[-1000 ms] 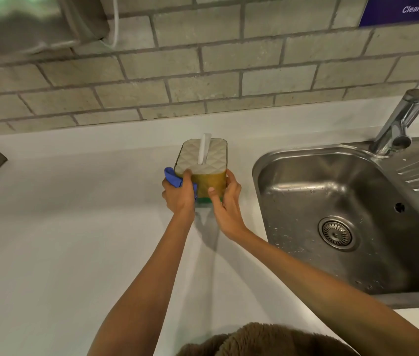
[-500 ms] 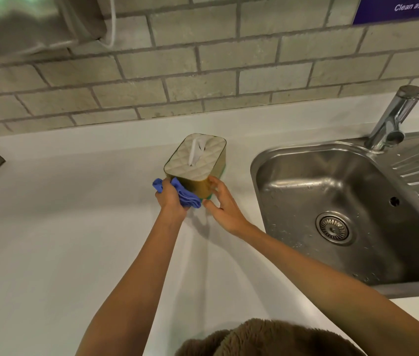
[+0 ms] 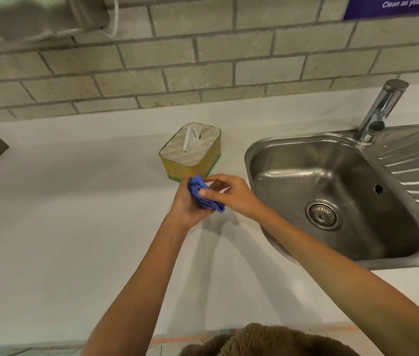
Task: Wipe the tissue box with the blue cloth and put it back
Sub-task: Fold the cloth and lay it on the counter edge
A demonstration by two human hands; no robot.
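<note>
The box [image 3: 190,151] is set down on the tabletop [image 3: 74,227], untouched; the cloth [image 3: 202,194] is bunched in the left hand [image 3: 190,204], pinched by the right hand [image 3: 229,194]. Task looks nearly done.

A shiny metal sink [image 3: 331,191] sits at three o'clock in a white counter [image 3: 62,214]. Its round drain [image 3: 322,215] lies in the bottom of the bowl. A silver tap [image 3: 380,111] stands at two o'clock. A grey brick wall [image 3: 203,60] runs across twelve o'clock, and a purple sign [image 3: 396,5] hangs at one o'clock.
</note>
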